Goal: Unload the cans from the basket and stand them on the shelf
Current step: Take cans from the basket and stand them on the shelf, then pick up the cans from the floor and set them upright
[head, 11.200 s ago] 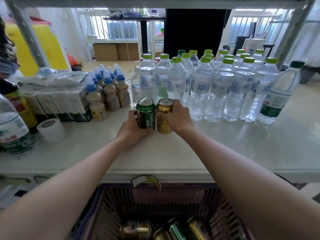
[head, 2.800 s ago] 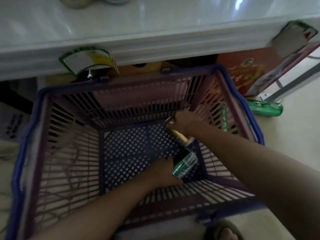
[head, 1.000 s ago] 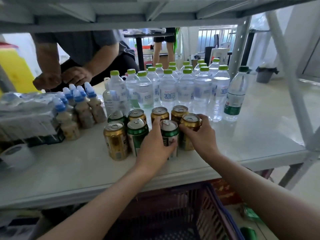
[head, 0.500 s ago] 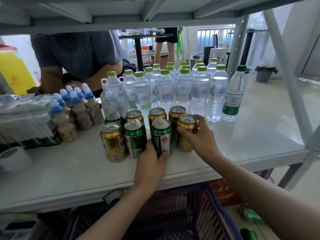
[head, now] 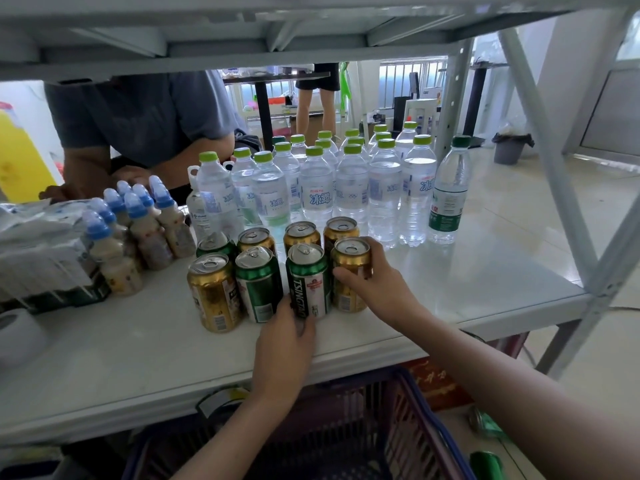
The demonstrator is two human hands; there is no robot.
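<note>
basket (head: 420, 410) interior cut off below shelf (head: 467, 282) front edge. left hand (head: 284, 344) grips green tsingtao can (head: 308, 282) base; right hand (head: 377, 282) clasps gold can (head: 349, 271), both upright.

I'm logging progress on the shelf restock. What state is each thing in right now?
Green Tsingtao can: upright in the front row, left hand at its base.
Gold can: upright, front row's right end, right hand around it.
Other six cans: upright, untouched.
Water bottles: upright, capped.
Basket: below the shelf, inside mostly hidden.
Green can on the floor: lying down.
</note>
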